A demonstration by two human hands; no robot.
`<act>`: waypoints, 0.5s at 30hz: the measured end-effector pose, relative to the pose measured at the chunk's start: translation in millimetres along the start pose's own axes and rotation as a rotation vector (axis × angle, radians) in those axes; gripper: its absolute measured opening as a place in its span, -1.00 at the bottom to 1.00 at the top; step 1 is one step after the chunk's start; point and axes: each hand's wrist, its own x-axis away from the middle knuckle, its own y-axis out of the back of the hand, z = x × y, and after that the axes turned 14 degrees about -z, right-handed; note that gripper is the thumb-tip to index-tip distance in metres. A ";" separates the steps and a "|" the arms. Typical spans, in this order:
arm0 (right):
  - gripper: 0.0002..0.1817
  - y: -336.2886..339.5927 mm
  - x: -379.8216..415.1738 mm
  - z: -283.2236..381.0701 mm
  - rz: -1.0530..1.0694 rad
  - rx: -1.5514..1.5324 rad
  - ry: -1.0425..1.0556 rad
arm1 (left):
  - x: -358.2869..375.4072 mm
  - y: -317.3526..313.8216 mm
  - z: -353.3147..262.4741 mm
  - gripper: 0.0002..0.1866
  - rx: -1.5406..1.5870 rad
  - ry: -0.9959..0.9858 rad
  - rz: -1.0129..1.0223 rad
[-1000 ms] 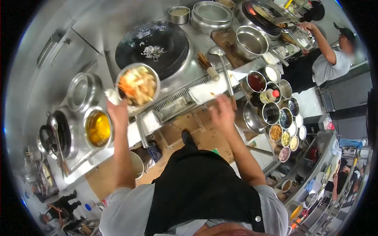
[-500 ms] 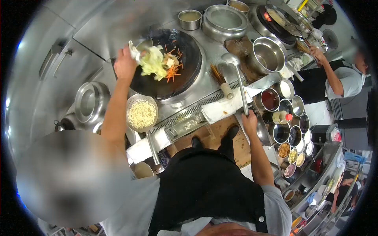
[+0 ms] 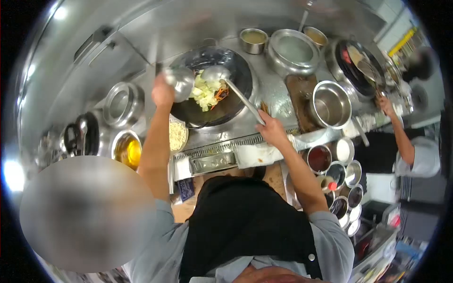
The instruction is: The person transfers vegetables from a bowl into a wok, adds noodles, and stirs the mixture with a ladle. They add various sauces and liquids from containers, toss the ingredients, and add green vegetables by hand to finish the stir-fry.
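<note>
steel is gripped by the right hand [image 3: 273,129]: a ladle [image 3: 217,73], taken far up the handle, presumably away from heat. by the left hand [image 3: 163,92] a bowl [image 3: 183,86] is gripped at its edge, over the side of the wok [image 3: 188,113]. chopped cabbage [image 3: 204,95] is heaped in the wok, noodles [image 3: 177,136] set just beside.
</note>
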 end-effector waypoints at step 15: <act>-0.31 -40.0 112.9 -119.3 0.145 0.231 0.358 | 507.2 316.6 145.4 -0.53 0.591 1.226 -0.478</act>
